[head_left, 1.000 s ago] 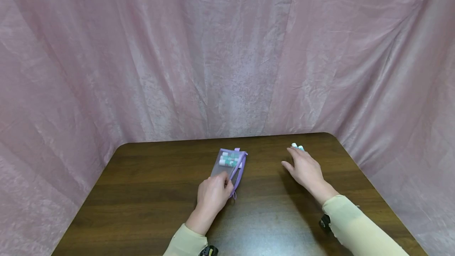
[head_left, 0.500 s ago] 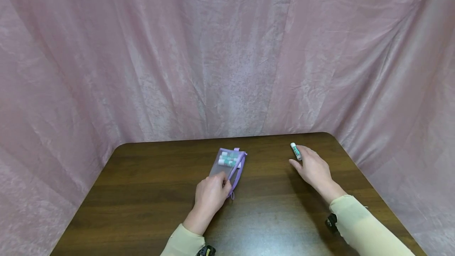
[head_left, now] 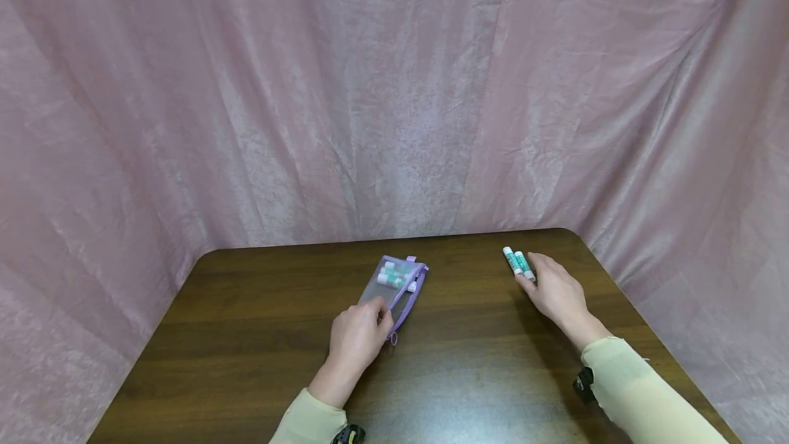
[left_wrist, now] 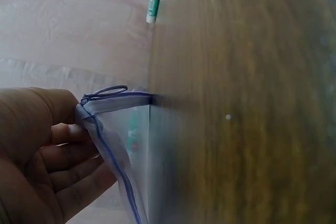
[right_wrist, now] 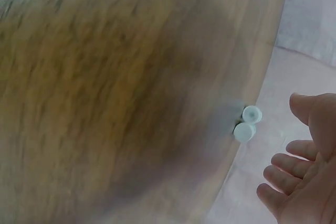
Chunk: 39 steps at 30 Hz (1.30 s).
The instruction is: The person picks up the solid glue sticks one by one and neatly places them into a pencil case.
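My left hand pinches the near corner of a purple-edged mesh zipper pouch on the table. In the left wrist view, thumb and forefinger grip the pouch by its zipper end, and the other fingers lie loosely behind the mesh. Several white-and-green glue sticks show inside it, near the far end. Two more glue sticks lie side by side at the far right. Just right of them hovers my right hand, fingers relaxed; the right wrist view shows it apart from their round white ends.
The brown wooden table has rounded far corners. Pink curtain hangs behind its far edge and along both sides. Dark devices sit at both wrists, below pale green sleeves.
My right hand has moved rightward, uncovering both glue sticks beside it. My left hand has drifted slightly down and left, still pinching the pouch's near corner.
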Tool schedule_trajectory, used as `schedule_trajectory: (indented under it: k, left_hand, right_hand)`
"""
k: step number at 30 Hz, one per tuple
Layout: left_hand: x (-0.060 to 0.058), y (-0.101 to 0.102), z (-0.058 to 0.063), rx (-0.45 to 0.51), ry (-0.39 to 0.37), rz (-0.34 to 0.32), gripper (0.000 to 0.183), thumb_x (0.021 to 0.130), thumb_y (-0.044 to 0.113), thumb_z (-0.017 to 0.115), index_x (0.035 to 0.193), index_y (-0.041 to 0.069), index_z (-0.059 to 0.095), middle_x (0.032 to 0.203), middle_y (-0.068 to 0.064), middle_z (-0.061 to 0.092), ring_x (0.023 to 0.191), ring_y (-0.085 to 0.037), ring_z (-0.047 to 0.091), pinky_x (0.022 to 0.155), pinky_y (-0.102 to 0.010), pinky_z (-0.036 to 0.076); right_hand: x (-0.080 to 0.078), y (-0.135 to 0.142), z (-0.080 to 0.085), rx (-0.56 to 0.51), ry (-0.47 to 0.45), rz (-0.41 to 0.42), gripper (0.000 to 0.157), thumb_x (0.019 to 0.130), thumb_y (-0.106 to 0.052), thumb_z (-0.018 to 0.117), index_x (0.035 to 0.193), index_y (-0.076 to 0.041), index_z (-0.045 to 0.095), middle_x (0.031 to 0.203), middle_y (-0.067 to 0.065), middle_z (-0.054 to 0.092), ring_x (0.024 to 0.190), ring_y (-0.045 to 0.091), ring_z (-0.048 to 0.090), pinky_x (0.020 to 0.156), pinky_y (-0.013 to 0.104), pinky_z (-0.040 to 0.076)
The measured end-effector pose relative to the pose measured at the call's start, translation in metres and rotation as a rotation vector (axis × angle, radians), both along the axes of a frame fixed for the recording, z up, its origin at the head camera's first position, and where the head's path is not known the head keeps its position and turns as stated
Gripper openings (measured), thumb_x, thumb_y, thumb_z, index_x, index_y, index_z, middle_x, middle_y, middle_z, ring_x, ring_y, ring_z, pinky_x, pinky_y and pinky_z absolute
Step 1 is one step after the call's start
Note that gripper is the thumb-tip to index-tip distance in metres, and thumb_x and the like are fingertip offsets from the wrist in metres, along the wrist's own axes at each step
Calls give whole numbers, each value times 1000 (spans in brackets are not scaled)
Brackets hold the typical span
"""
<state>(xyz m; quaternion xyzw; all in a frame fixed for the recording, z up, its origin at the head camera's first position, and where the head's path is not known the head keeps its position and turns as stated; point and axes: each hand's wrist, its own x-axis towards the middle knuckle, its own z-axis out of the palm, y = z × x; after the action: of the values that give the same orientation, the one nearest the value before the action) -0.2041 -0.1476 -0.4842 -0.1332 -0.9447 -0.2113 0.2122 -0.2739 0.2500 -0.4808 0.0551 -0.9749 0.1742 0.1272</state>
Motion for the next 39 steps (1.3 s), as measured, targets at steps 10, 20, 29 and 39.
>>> schedule_trajectory:
  k: [10, 20, 29, 39]
  left_hand:
    - [0, -1, -1, 3, -5, 4, 25, 94, 14, 79, 77, 18, 62, 61, 7, 55, 49, -10, 42, 47, -35, 38]
    - [0, -1, -2, 6, -31, 3, 24, 94, 14, 80, 78, 18, 62, 61, 7, 53, 50, -10, 42, 47, -34, 37]
    - [0, 0, -2, 2, -29, 8, 23, 94, 15, 80, 78, 18, 63, 61, 7, 54, 50, -10, 42, 47, -35, 37]
    - [0, 0, -2, 1, -36, 6, 24, 94, 14, 80, 78, 17, 62, 61, 7, 53, 50, -10, 42, 47, -34, 37]
  right_hand:
    - [-3, 14, -5, 8, -76, -35, 70, 107, -38, 70, 155, 9, 49, 159, 35, 48, 145, 57, 46, 110, 73, 42]
    - [-1, 23, -8, -11, -116, -24, 72, 108, -37, 69, 155, 13, 46, 160, 38, 44, 146, 59, 42, 114, 72, 38]
    - [-3, 26, -14, 9, -81, 0, 73, 109, -35, 68, 155, 16, 45, 158, 41, 44, 148, 58, 41, 121, 71, 28]
    - [-8, 26, -20, 32, -112, -7, 71, 109, -37, 67, 153, 15, 48, 159, 40, 43, 149, 58, 40, 119, 78, 26]
